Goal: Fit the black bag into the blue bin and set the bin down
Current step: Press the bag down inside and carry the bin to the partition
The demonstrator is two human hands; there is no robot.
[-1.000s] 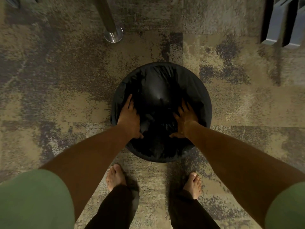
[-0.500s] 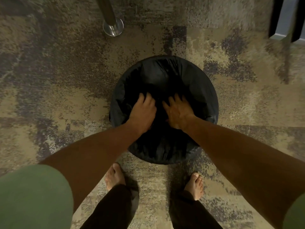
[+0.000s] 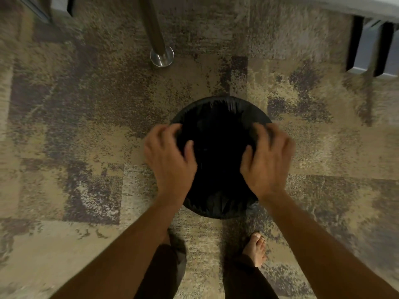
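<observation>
Item: black bag (image 3: 218, 152), lining a round bin whose own wall you cannot see anywhere; no blue shows, so the bin's colour goes unconfirmed. The bag is drawn over the whole rim, with creased film visible at the far edge and at the near edge.

Location: on the carpet (image 3: 86, 147), about midway across the view, in front of your bare foot (image 3: 255, 249) and well short of the metal pole base (image 3: 162, 56).

Left hand (image 3: 170, 156): curled over the left side of the rim, thumb inside, fingers outside; it looks closed on bag and rim together.

Right hand (image 3: 267, 156): mirrored on the right side, blurred by motion; its grip reads as closed on the rim, less certainly.

Progress, as judged: fitting looks essentially done. Left to do: seat the bin and let go.

Not determinable: whether the bin base touches the carpet or is held just above it; how deep the bag sits, since the interior is pure black; your left foot, hidden behind the forearm.
</observation>
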